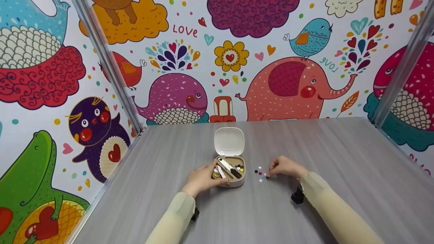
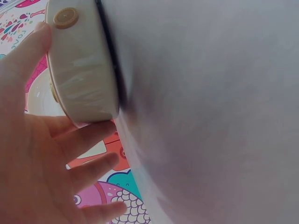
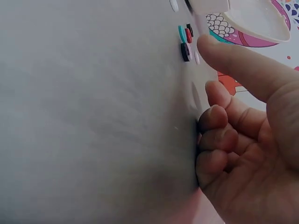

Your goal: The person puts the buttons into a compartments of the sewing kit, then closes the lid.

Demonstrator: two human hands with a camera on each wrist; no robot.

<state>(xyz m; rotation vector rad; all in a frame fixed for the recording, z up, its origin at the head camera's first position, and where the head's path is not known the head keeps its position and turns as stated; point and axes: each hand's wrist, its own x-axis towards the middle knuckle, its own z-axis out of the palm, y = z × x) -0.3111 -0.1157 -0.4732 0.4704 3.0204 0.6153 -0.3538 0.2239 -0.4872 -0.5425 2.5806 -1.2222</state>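
On the table a small beige sewing box (image 1: 237,184) has its white lid (image 1: 229,141) tipped back. My left hand (image 1: 203,179) grips its left side, thumb at the front by a tan round knob (image 2: 66,18); the other fingers spread past the wall. Inside the box lie a white-and-black tool (image 1: 230,168) and several small buttons (image 1: 240,168). Right of the box, loose buttons lie on the tabletop, among them a black button (image 3: 186,52) and a teal button (image 3: 181,34). My right hand (image 1: 286,166) is beside them, thumb and forefinger apart, the other fingers curled, no object visible between them.
The grey wood-grain table (image 1: 339,159) runs back to a wall printed with cartoon animals (image 1: 288,88). Metal posts (image 1: 115,74) stand at the left and right corners. A white button (image 1: 260,167) lies at the far side of the loose ones.
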